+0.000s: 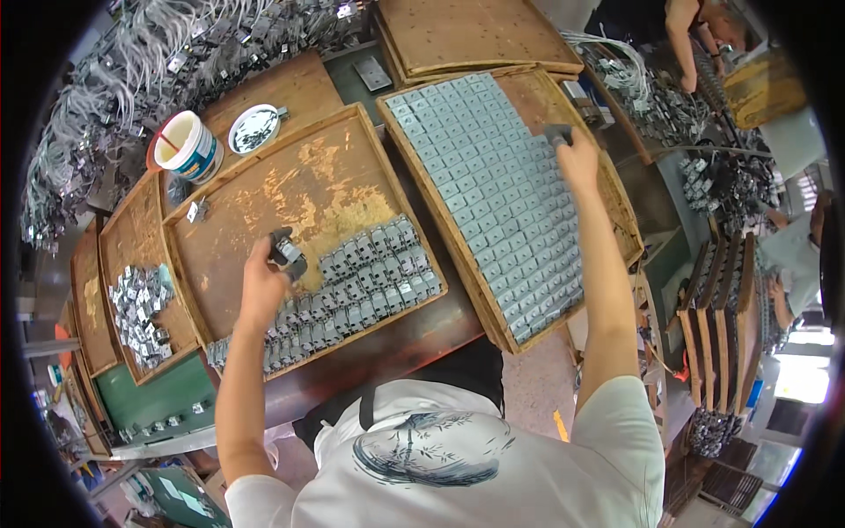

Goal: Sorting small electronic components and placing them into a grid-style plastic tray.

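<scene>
My left hand holds a small dark metal part just above a wooden tray, beside rows of grey metal parts lined along that tray's near edge. My right hand reaches out over a second wooden tray and pinches a small grey part at the far right edge of the dense grid of grey parts that fills it.
A white and blue tub and a round lid stand behind the left tray. A narrow tray with loose metal parts lies at the left. Wired parts are heaped at the back. Other people work at the right.
</scene>
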A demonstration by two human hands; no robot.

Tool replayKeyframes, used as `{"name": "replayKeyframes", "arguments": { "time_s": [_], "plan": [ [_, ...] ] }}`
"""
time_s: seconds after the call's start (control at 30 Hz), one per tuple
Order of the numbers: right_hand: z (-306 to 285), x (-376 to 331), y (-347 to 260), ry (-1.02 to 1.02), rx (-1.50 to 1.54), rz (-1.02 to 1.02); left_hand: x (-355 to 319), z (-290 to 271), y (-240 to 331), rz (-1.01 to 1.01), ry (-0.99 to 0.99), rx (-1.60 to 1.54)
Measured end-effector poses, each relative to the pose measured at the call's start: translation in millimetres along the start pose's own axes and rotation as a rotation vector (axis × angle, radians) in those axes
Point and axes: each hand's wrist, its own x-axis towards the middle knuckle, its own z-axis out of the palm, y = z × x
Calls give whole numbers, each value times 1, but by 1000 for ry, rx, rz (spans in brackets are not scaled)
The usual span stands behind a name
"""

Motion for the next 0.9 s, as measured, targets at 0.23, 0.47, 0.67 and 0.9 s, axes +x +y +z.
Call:
{"name": "replayKeyframes", "arguments": {
  "time_s": [0.23,0.47,0.67,0.9],
  "plan": [
    [17,42,65,-422,300,326,41,12,-31,-16,-287,170],
    [22,46,41,-331,247,400,32,4,-13,-93,-413,181],
    [12,11,-53,-83,921,241,23,8,-33,-75,-372,189],
    [-25,-75,-112,-341,1122,178,-37,-13,-23,357,116,257]
  ]
}}
